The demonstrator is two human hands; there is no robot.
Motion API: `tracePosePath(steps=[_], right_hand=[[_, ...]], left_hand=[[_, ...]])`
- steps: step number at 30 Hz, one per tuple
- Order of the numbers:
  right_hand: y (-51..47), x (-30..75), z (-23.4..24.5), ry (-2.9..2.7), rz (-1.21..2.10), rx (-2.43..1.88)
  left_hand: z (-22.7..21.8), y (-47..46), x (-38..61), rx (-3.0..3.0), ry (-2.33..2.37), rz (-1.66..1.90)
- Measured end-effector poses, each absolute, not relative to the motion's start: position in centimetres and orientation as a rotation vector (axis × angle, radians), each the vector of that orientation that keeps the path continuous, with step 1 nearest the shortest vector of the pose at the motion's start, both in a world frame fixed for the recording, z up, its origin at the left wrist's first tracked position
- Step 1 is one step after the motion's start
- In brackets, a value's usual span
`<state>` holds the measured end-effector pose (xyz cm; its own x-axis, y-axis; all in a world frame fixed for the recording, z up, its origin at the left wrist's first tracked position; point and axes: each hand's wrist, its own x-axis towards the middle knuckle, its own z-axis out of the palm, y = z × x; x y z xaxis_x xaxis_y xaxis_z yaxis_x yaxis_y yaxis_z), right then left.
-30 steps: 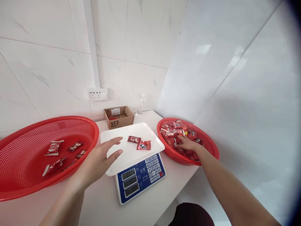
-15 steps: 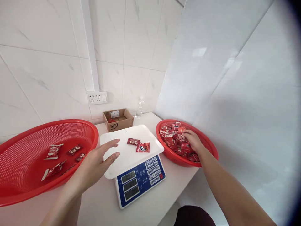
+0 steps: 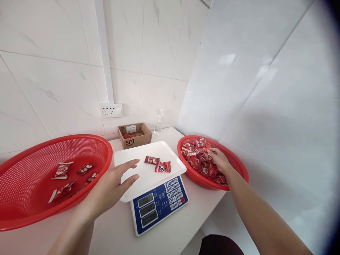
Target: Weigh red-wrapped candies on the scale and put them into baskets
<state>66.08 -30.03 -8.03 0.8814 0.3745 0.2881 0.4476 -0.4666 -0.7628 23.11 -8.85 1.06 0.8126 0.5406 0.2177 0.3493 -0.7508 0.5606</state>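
Note:
My left hand, thumb and fingers apart and holding nothing, hovers over the left side of the white tray of a digital scale. Two red wrapped candies touch on that tray: a dark red one and a brighter one. In the right-hand red basket, heaped with red wrapped candies, my right hand pinches a small bright red candy at its fingertips. Part of that candy is hidden by the fingers. The scale's display digits are faint.
A larger red perforated basket on the left holds several wrapped candies. Behind the scale stand an open cardboard box and a clear plastic bottle. Tiled walls close off the back and right of the white table.
My right hand has shifted slightly within the candy heap, and the bright red candy at its fingertips is turned differently. My left hand stays spread over the tray. The view has moved a little.

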Motion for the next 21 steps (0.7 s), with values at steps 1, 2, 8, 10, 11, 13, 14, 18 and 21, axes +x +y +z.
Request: tracePosePath(steps=[1,2,8,10,11,13,14,18,21], right_hand=[[-30.0,66.1,-8.1,-0.579,-0.103,-2.124],[-30.0,66.1,-8.1,-0.566,-0.109,-2.143],[-29.8,65.7,-7.2,-0.525,-0.211,-2.272],[-29.5,65.2,-6.6,-0.52,-0.256,-2.29],[-29.4,64.9,-6.3,-0.524,-0.273,-2.297],[-29.1,64.3,-5.8,-0.551,-0.304,-2.33],[-28.9,63.9,-5.5,-0.569,-0.319,-2.357],[-28.3,62.8,-4.8,-0.63,-0.35,-2.439],[-27.7,62.4,-4.5,-0.625,-0.367,-2.454]], left_hand=[[1.0,-8.9,23.1,2.489,0.646,0.508],[1.0,-8.9,23.0,2.491,0.637,0.509],[1.1,-8.9,22.8,2.489,0.62,0.496],[1.1,-8.9,22.8,2.484,0.615,0.491],[1.2,-8.9,22.7,2.481,0.615,0.487],[1.2,-9.0,22.7,2.473,0.617,0.477],[1.3,-9.0,22.6,2.472,0.617,0.475],[1.4,-9.0,22.5,2.485,0.623,0.47],[1.5,-9.0,22.4,2.483,0.628,0.448]])
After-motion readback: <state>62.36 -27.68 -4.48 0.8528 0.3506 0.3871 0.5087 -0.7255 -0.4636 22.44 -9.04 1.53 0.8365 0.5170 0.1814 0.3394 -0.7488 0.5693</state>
